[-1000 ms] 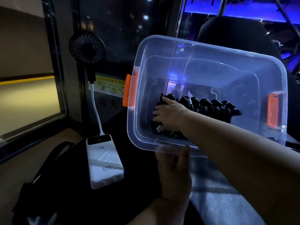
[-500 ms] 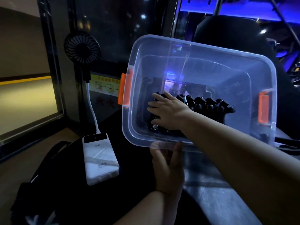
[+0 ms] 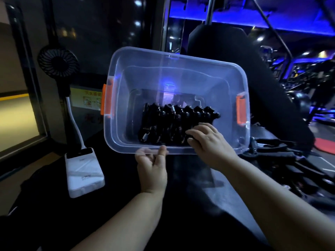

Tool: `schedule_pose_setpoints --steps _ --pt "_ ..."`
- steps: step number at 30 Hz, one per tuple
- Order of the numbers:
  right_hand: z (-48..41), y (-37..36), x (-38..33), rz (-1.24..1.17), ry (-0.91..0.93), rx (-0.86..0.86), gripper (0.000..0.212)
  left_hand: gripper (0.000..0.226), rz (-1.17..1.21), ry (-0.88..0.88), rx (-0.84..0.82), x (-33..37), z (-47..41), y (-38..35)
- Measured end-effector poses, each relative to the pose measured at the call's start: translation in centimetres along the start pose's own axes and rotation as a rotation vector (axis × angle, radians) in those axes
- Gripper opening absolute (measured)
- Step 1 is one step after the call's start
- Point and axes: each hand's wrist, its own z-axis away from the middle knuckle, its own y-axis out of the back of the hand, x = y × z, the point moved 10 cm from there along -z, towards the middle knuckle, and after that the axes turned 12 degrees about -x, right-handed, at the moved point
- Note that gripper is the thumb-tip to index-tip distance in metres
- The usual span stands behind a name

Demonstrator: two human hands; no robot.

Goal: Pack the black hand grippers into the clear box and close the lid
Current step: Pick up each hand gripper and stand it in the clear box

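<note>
Clear plastic rectangular box (image 3: 181,57), lid off, is tipped with its opening toward the camera; orange latches (image 3: 107,98) sit on its left and right ends. Left hand (image 3: 151,167) grips the near rim, fingers (image 3: 162,151) curled onto it. Right hand (image 3: 212,144) reaches over the same rim, bent fingertips (image 3: 194,132) touching the right end of the black sprung hand grippers (image 3: 174,122), which lie in a row on the box floor; whether they grasp one cannot be told. White power bank (image 3: 84,171) with black gooseneck fan (image 3: 58,60) stands at left. More black grippers (image 3: 290,160) lie at right.
</note>
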Motion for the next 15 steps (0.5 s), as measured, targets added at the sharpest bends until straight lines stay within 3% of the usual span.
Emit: schedule_pose_setpoints --steps 6,15 --pt "6.1 -0.5 4.0 0.078 -0.112 -0.08 0.051 0.021 -0.028 -0.05 -0.018 0.3 0.1 -0.2" --pt "11.5 2.1 9.8 0.013 -0.249 0.11 0.057 0.028 -0.056 -0.065 -0.009 0.3 0.2 -0.3"
